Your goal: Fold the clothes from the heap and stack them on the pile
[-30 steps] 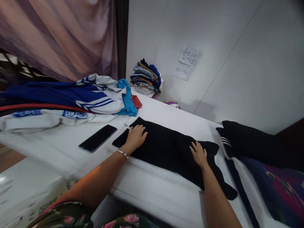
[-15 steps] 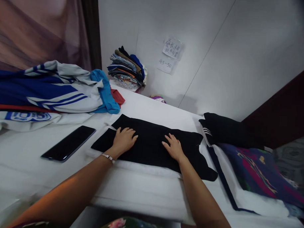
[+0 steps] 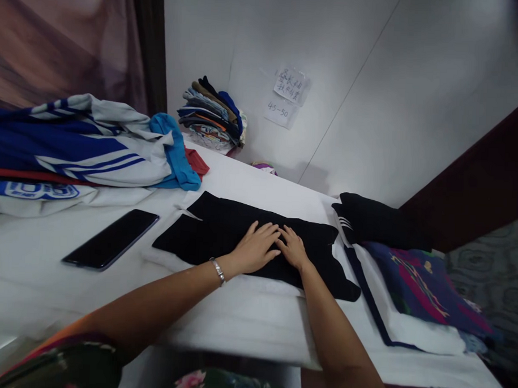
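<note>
A black garment lies spread out on the white-covered table, with a notch at its left end and white fabric showing along its near edge. Flat on its middle rests my left hand, fingers stretched out, a metal bracelet on the wrist. Just to the right, my right hand also lies palm down on the black cloth, fingers extended. The fingertips of both hands meet or nearly meet. Neither hand grips anything.
A dark phone lies at the left. Behind it is a heap of blue and white clothes. At the back stands a folded clothes stack. On the right are a black folded garment and a purple printed garment. Paper notes hang on the wall.
My left hand has slid right across the black garment until it is beside my right hand. The right hand stays at about the same spot on the cloth. The view has shifted slightly.
</note>
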Tool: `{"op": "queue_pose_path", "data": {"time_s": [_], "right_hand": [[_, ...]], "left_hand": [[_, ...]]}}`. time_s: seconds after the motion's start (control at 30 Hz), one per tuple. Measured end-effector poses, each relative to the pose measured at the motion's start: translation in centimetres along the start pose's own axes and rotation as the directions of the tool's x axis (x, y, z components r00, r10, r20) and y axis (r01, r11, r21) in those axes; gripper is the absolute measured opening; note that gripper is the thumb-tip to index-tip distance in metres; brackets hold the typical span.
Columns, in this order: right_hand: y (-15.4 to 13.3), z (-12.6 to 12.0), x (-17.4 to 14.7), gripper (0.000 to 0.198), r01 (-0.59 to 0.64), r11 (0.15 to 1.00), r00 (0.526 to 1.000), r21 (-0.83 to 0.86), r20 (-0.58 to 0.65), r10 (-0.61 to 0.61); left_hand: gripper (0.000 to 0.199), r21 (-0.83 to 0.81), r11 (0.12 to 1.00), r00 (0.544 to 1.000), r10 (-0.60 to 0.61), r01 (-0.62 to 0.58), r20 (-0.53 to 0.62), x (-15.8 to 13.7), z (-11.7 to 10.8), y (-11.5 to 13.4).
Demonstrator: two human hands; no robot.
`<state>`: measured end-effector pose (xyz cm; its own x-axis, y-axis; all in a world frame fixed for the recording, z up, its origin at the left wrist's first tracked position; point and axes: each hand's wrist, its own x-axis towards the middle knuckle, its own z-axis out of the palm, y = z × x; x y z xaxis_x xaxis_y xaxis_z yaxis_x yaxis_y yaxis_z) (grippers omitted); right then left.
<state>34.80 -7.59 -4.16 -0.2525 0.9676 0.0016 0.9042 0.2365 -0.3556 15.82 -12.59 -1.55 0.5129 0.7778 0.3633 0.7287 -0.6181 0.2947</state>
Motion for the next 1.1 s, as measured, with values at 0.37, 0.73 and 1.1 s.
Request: {"op": "queue_pose_path", "data": {"time_s": [0.37,0.73,1.1], "right_hand": [[0.6,0.6,0.0,0.054,0.027,1.0,0.997,0.004,-0.066,-0.027],[0.7,0.9,-0.2,0.057,0.014,1.0,0.997,-0.028,-0.076,-0.016],[0.8,1.1,-0.3,0.058,0.061,0.998,0.99,-0.013,-0.125,-0.062]], "left_hand": [[0.047,0.245,0.79,0.826,-0.525,0.562,-0.202,-2.2,-5.9,-8.4],[0.065,0.14,0.502,0.519,-0.846,0.853,-0.123,-5.7,-7.9,-13.2],[0.074,0.076,0.421,0.426,-0.903,0.904,-0.052,-5.9,-8.1,-14.5]]}}
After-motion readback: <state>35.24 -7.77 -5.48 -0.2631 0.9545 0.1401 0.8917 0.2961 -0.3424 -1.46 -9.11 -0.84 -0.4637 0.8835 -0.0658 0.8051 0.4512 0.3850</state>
